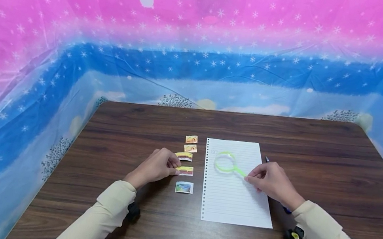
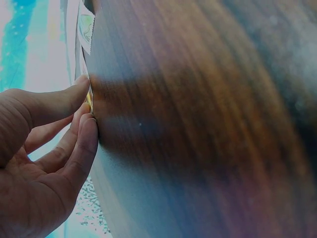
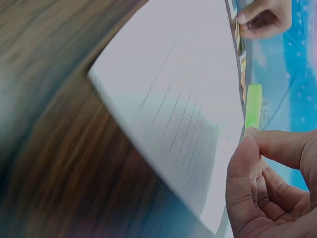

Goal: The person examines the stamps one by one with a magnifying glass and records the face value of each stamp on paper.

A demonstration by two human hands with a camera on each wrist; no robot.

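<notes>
My right hand pinches the handle of a green-rimmed magnifying glass, its lens over the upper left of a lined sheet of paper. In the right wrist view the green handle rises from between thumb and forefinger. At the left edge of a yellow and red postage stamp, my left hand pinches with thumb and fingertips. The left wrist view shows a sliver of yellow between them. Another yellow and red stamp lies just beyond, partly behind the fingers. Nearer me is a green and blue landscape stamp.
Two orange stamps continue the column at the far end. A pen lies beside the paper's right edge, mostly behind my right hand. The brown wooden table meets a pink and blue patterned cloth at its back and sides.
</notes>
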